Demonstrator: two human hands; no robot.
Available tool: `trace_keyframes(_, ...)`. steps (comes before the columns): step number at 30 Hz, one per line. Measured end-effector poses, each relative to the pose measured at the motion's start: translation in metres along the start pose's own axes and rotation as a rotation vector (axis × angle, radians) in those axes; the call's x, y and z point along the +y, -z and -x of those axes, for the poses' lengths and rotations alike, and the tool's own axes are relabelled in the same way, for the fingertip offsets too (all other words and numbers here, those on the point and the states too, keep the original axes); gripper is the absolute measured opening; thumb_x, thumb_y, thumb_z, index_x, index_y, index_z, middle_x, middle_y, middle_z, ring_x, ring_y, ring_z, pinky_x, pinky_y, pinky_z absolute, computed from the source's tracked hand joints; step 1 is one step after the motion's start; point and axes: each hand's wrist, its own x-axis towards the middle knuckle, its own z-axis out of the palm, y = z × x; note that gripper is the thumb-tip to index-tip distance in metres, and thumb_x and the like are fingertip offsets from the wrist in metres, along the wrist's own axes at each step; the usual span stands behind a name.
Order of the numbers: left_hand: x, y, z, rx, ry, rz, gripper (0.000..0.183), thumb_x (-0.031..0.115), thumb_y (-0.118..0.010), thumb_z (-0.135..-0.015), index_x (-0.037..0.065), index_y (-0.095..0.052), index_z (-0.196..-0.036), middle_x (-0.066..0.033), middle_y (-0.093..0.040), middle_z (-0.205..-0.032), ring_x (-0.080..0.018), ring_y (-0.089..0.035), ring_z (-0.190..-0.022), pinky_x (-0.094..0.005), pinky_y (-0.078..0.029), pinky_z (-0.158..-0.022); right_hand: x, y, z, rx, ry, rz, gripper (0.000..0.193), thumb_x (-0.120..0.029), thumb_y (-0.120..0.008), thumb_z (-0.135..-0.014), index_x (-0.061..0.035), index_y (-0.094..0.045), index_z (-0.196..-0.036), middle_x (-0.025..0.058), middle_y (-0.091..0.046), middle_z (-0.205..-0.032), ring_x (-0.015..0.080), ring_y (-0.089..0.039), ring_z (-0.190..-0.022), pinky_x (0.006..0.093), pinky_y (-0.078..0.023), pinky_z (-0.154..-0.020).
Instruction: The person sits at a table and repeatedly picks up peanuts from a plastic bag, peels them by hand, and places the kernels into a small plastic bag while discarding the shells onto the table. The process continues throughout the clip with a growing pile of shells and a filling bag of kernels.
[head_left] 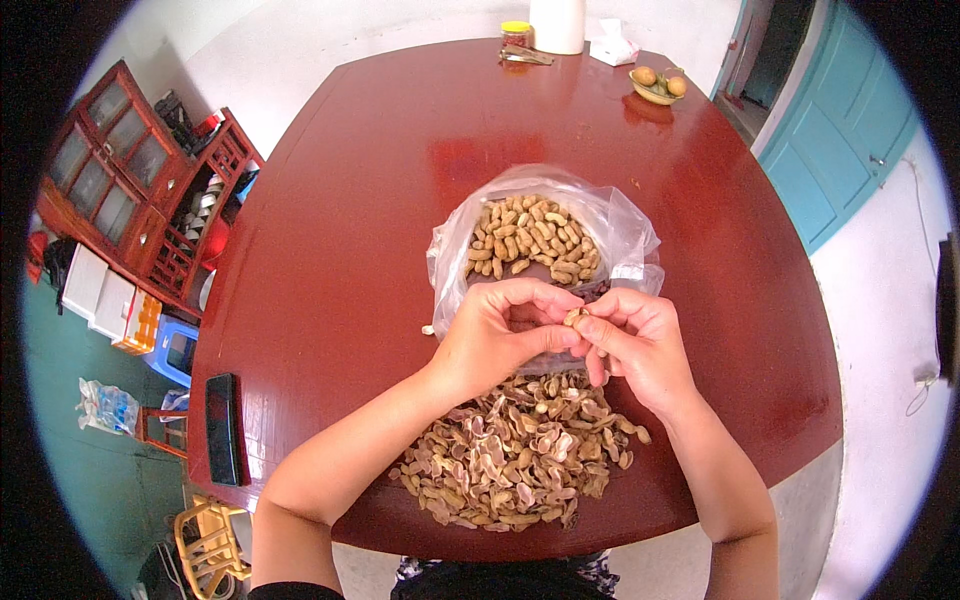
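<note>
Between the fingertips of both hands is a peanut (575, 316), its pale shell partly visible. My left hand (505, 325) pinches it from the left, and my right hand (635, 340) grips it from the right. Both hands hover over the near edge of a clear plastic bag (625, 225), spread open on the table. Whole unshelled peanuts (530, 235) fill the far part of the bag. Part of the bag's inside is hidden behind my fingers. Below my hands, close to my body, lies a heap of broken peanut shells (515, 455).
The glossy red table (340, 230) carries a black phone (223, 430) at its left edge. At the far end stand a yellow-lidded jar (516, 34), a white cylinder (557, 25), tissues (613, 45) and a fruit bowl (655, 92). A wooden cabinet (130, 180) is on the left.
</note>
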Motion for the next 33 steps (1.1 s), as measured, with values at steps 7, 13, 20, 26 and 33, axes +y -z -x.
trace_keyframes(7,-0.002,0.005,-0.001,0.06,0.128,0.197,0.025,0.002,-0.07,-0.084,0.002,-0.064,-0.108,-0.0066,-0.068,-0.099,-0.0128,-0.065,-0.088,-0.0267,-0.054,-0.082,0.002,0.009,-0.006,-0.013,-0.047,-0.093,0.013,-0.016,-0.062,-0.093,-0.0032,-0.063,-0.09,0.0063,-0.065,-0.077,0.0095,-0.055,-0.05,0.0185,-0.03,-0.041)
trace_keyframes(13,-0.004,0.004,-0.004,0.101,0.207,0.308,0.027,0.004,-0.067,-0.087,0.003,-0.063,-0.113,-0.0077,-0.068,-0.101,-0.0136,-0.065,-0.093,-0.0266,-0.055,-0.081,0.006,0.014,-0.01,-0.013,-0.078,-0.186,0.014,-0.017,-0.06,-0.094,-0.003,-0.062,-0.09,0.0076,-0.065,-0.079,0.0098,-0.056,-0.051,0.0175,-0.029,-0.041)
trace_keyframes(20,-0.004,0.005,-0.004,0.106,0.124,0.177,0.022,0.003,-0.068,-0.086,0.0,-0.064,-0.108,-0.0073,-0.068,-0.097,-0.0131,-0.066,-0.088,-0.0254,-0.055,-0.075,0.006,0.008,-0.01,0.064,-0.001,0.025,0.009,-0.011,-0.061,-0.092,-0.0019,-0.061,-0.09,0.007,-0.066,-0.079,0.0091,-0.058,-0.054,0.0181,-0.033,-0.043)
trace_keyframes(26,-0.009,0.005,-0.004,0.06,0.061,-0.005,0.019,0.004,-0.068,-0.086,0.0,-0.065,-0.104,-0.0072,-0.069,-0.092,-0.0112,-0.065,-0.082,-0.0245,-0.054,-0.072,0.006,0.005,-0.006,0.006,0.001,0.099,0.008,-0.009,-0.062,-0.091,-0.0016,-0.062,-0.093,0.005,-0.067,-0.08,0.0078,-0.06,-0.056,0.0183,-0.036,-0.044)
trace_keyframes(33,-0.01,0.007,-0.004,0.121,0.085,-0.053,0.018,0.005,-0.068,-0.087,-0.001,-0.068,-0.104,-0.0064,-0.07,-0.09,-0.0092,-0.064,-0.078,-0.0229,-0.053,-0.066,0.007,0.002,-0.008,0.016,0.006,0.074,0.006,-0.004,-0.062,-0.089,-0.0009,-0.062,-0.094,0.0051,-0.066,-0.083,0.0078,-0.059,-0.057,0.019,-0.04,-0.047)
